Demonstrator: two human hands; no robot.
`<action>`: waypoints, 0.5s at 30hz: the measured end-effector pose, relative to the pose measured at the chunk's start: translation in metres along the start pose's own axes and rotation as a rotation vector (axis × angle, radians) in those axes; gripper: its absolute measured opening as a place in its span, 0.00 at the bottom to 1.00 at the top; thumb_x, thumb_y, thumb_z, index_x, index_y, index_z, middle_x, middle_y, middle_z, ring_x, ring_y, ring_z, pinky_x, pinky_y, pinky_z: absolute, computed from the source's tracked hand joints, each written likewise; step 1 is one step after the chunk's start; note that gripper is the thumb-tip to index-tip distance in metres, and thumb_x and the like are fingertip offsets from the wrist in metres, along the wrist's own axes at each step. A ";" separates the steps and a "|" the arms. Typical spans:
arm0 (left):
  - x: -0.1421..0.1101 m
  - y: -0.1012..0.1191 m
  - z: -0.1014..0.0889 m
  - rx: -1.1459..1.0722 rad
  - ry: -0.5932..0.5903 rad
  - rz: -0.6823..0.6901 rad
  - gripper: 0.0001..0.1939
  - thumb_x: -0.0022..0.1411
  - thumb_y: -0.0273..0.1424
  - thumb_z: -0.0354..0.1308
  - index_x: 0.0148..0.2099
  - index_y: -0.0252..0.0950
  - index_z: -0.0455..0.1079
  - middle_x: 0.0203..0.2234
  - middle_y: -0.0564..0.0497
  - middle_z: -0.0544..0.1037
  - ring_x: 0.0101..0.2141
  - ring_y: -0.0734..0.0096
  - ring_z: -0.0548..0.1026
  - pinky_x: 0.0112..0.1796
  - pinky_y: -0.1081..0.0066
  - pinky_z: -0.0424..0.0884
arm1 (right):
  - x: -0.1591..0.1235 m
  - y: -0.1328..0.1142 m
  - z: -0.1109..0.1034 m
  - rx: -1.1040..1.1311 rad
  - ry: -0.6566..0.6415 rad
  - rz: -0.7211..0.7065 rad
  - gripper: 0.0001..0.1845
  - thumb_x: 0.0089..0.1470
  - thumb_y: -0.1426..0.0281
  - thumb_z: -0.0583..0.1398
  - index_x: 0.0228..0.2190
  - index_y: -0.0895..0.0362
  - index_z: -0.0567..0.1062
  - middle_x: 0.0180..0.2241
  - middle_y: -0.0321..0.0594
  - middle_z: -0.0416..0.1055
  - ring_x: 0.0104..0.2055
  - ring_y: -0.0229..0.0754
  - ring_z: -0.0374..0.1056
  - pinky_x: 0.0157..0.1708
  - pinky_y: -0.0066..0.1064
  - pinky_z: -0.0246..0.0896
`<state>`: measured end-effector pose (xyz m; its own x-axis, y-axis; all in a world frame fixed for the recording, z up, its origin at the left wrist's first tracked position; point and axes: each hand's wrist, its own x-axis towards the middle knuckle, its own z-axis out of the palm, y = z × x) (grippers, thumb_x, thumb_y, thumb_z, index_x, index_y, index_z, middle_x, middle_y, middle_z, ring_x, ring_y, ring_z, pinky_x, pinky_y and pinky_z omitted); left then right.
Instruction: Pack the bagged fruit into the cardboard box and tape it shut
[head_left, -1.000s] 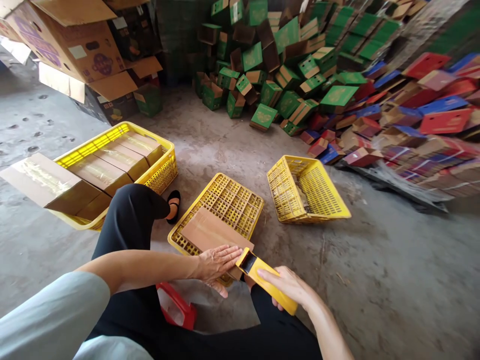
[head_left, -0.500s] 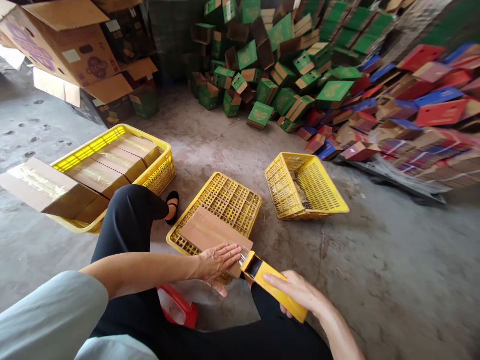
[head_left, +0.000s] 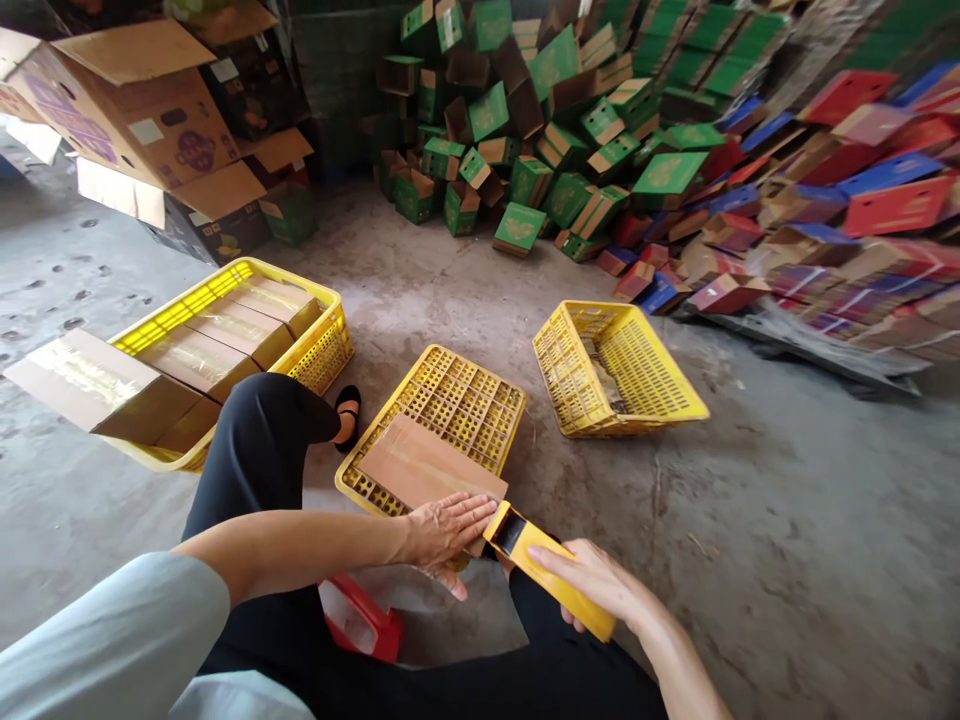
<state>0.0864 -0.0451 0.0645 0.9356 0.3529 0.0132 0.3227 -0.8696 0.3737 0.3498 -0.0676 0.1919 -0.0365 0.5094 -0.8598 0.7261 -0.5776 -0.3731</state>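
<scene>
A flat brown cardboard box [head_left: 427, 462], with a shiny strip of tape along its top, lies on an upturned yellow crate [head_left: 469, 400] in front of me. My left hand [head_left: 450, 532] rests on the box's near end, fingers stretched out and palm down, thumb apart. In my right hand [head_left: 589, 585] is a yellow tool that looks like a tape dispenser [head_left: 551, 572]; fingers and thumb wrap around its body. Its dark-windowed front end meets the box's near right edge, close to my left fingertips. The contact itself is partly hidden.
Left of my knee, a yellow crate [head_left: 330, 345] holds several taped cartons [head_left: 199, 352]. Another yellow crate [head_left: 649, 370] lies tilted to the right. Large open boxes [head_left: 161, 125] stand back left; heaped green boxes [head_left: 521, 228] and red-blue boxes [head_left: 896, 205] fill the back. Something red [head_left: 364, 620] sits below me.
My left hand has slid slightly right toward the tape dispenser, and the shiny gap between fingertips and tool has closed. The view has shifted a little.
</scene>
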 end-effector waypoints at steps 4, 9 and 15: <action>0.001 0.002 0.002 0.039 -0.005 -0.011 0.56 0.67 0.59 0.51 0.77 0.19 0.39 0.75 0.31 0.43 0.75 0.49 0.42 0.71 0.57 0.47 | -0.003 0.009 -0.003 0.024 -0.010 -0.021 0.24 0.64 0.46 0.56 0.34 0.55 0.72 0.20 0.45 0.77 0.23 0.49 0.78 0.21 0.32 0.71; 0.001 0.003 0.011 0.073 0.023 -0.015 0.56 0.67 0.60 0.51 0.77 0.21 0.42 0.75 0.32 0.44 0.75 0.49 0.44 0.71 0.56 0.46 | -0.009 0.028 -0.016 -0.014 -0.024 0.022 0.28 0.62 0.43 0.56 0.28 0.54 0.71 0.19 0.44 0.77 0.20 0.47 0.76 0.20 0.30 0.70; 0.001 0.002 0.015 0.095 0.062 0.036 0.54 0.68 0.61 0.48 0.77 0.23 0.43 0.75 0.32 0.46 0.75 0.47 0.46 0.71 0.55 0.47 | -0.010 0.036 -0.014 -0.042 0.003 0.015 0.28 0.62 0.43 0.57 0.27 0.55 0.71 0.20 0.46 0.78 0.19 0.45 0.76 0.20 0.30 0.70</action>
<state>0.0902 -0.0514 0.0510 0.9371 0.3389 0.0832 0.3040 -0.9099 0.2821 0.3860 -0.0847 0.1921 -0.0230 0.5028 -0.8641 0.7548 -0.5580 -0.3447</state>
